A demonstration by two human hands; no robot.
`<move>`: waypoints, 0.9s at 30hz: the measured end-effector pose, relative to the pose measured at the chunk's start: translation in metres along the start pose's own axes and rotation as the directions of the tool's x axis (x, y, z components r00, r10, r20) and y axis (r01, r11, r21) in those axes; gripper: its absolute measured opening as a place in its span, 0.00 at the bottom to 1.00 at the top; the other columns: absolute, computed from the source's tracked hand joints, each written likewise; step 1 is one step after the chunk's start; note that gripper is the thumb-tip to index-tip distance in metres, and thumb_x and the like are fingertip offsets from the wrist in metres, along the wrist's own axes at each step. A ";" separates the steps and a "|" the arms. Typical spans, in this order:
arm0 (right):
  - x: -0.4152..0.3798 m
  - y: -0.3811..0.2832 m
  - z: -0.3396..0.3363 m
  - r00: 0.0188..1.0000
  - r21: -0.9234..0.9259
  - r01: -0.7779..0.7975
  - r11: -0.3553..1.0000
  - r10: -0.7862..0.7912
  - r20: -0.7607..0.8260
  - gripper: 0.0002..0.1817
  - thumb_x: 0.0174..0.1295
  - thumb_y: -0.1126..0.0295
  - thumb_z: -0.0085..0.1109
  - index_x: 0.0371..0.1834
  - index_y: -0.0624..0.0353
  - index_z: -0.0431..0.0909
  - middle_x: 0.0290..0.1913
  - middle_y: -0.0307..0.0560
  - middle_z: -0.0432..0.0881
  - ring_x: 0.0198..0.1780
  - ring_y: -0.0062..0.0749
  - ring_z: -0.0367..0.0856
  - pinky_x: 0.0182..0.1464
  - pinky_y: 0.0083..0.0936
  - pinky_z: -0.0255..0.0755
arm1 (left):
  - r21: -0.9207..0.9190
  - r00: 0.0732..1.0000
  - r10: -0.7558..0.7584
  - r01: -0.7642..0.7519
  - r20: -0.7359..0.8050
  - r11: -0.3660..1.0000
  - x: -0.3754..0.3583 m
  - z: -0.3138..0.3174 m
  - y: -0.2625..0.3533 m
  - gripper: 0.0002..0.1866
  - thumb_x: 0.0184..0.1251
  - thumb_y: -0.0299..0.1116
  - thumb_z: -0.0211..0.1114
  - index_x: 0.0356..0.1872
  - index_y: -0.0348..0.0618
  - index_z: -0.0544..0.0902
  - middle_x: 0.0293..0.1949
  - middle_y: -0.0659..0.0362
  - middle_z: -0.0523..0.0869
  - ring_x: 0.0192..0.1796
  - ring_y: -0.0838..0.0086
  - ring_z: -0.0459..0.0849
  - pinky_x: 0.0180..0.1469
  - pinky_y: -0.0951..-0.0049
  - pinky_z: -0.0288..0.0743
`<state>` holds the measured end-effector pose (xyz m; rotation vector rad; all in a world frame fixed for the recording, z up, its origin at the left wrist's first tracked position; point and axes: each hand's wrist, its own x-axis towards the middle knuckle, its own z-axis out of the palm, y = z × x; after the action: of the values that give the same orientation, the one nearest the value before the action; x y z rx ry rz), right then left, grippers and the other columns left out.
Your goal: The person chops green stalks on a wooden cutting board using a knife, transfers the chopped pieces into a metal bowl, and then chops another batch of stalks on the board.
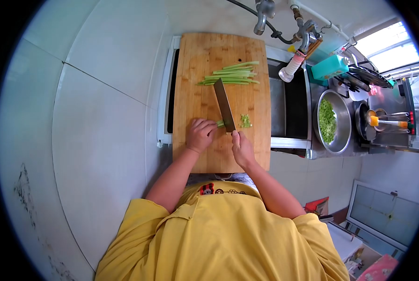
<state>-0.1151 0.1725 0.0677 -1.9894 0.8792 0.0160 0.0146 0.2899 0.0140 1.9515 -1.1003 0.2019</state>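
On a wooden cutting board, my left hand is closed over a short bundle of green stalks that look like celery, most of it hidden under the fingers. My right hand grips the handle of a cleaver, whose broad blade stands at the right end of the bundle. To the right of the blade lies a small heap of chopped green pieces. Farther up the board, several long green stalks lie side by side, with the cleaver's far tip close to them.
A steel bowl of chopped greens stands on the counter at right. Between it and the board is a sink, with a faucet above. A teal container and pans sit behind. A tiled wall borders the left.
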 end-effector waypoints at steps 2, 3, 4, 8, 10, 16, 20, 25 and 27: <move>0.000 0.010 0.005 1.000 0.005 0.009 1.000 -0.009 -0.024 0.25 0.73 0.51 0.36 0.36 0.64 0.70 0.27 0.62 0.77 0.31 0.55 0.76 0.34 0.46 0.67 | 0.019 1.000 0.010 -0.010 -0.004 1.000 -0.001 0.000 -0.001 0.06 0.45 0.24 0.71 0.27 0.43 0.85 0.33 0.62 0.86 0.39 0.68 0.81 0.45 0.68 0.72; -0.001 0.010 0.005 0.999 0.011 0.012 1.000 -0.011 -0.047 0.25 0.74 0.51 0.37 0.35 0.65 0.71 0.24 0.55 0.76 0.25 0.41 0.77 0.29 0.37 0.69 | 0.020 1.000 0.010 -0.010 -0.004 1.000 -0.001 0.000 -0.001 0.06 0.45 0.24 0.71 0.27 0.43 0.85 0.33 0.62 0.86 0.39 0.68 0.81 0.45 0.68 0.72; -0.002 0.010 0.006 0.999 0.013 0.011 1.000 -0.010 -0.048 0.25 0.74 0.51 0.37 0.35 0.65 0.71 0.24 0.55 0.76 0.25 0.41 0.77 0.29 0.37 0.69 | 0.013 1.000 0.005 -0.005 -0.008 1.000 -0.001 -0.001 0.000 0.06 0.44 0.24 0.71 0.27 0.43 0.85 0.33 0.61 0.86 0.39 0.67 0.81 0.45 0.68 0.72; -0.011 0.005 -0.002 1.000 -0.022 0.002 1.000 -0.002 0.000 0.25 0.73 0.51 0.36 0.35 0.64 0.69 0.26 0.61 0.76 0.31 0.54 0.75 0.33 0.44 0.66 | -0.009 1.000 -0.004 0.004 -0.012 1.000 -0.001 0.000 0.001 0.06 0.44 0.23 0.71 0.27 0.43 0.85 0.33 0.60 0.86 0.39 0.67 0.82 0.45 0.67 0.72; -0.014 0.005 -0.003 0.998 -0.024 -0.035 0.999 0.036 0.059 0.25 0.73 0.50 0.35 0.36 0.64 0.68 0.30 0.70 0.77 0.37 0.70 0.73 0.39 0.54 0.64 | -0.008 1.000 -0.001 0.001 -0.011 1.000 -0.001 0.001 0.000 0.07 0.44 0.23 0.71 0.27 0.43 0.84 0.33 0.60 0.86 0.39 0.66 0.82 0.45 0.67 0.72; -0.014 0.006 -0.002 1.000 0.020 -0.019 1.000 0.019 -0.007 0.24 0.73 0.50 0.36 0.36 0.64 0.68 0.30 0.70 0.77 0.36 0.70 0.74 0.38 0.54 0.64 | -0.002 1.000 0.002 -0.002 0.000 1.000 -0.001 -0.002 0.001 0.08 0.44 0.23 0.71 0.28 0.43 0.84 0.34 0.60 0.86 0.39 0.65 0.81 0.45 0.67 0.72; -0.014 0.001 -0.008 0.999 -0.039 0.001 0.999 -0.004 -0.053 0.24 0.73 0.51 0.37 0.36 0.63 0.68 0.29 0.70 0.77 0.35 0.69 0.74 0.37 0.55 0.64 | -0.006 1.000 -0.001 0.001 0.008 1.000 -0.001 -0.002 0.002 0.08 0.44 0.23 0.71 0.28 0.43 0.84 0.34 0.59 0.86 0.39 0.65 0.81 0.46 0.66 0.72; -0.015 0.007 0.003 0.999 -0.018 0.012 1.000 -0.012 -0.038 0.26 0.73 0.49 0.37 0.33 0.64 0.69 0.22 0.58 0.76 0.27 0.53 0.77 0.31 0.43 0.68 | -0.001 1.000 -0.005 0.005 0.017 1.000 0.001 -0.004 0.003 0.08 0.43 0.23 0.71 0.27 0.43 0.83 0.34 0.59 0.86 0.39 0.65 0.81 0.46 0.66 0.72; -0.019 0.001 0.001 0.999 -0.079 0.013 0.997 -0.017 -0.044 0.26 0.73 0.49 0.37 0.32 0.63 0.69 0.23 0.60 0.76 0.28 0.57 0.77 0.32 0.44 0.68 | 0.000 1.000 -0.005 0.005 0.020 1.000 0.000 -0.003 0.003 0.08 0.43 0.23 0.72 0.27 0.43 0.83 0.34 0.59 0.86 0.39 0.65 0.81 0.46 0.66 0.72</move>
<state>-0.1296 0.1840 0.0726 -2.0766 0.9044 -0.0028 0.0135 0.2913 0.0173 1.9595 -1.1078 0.1799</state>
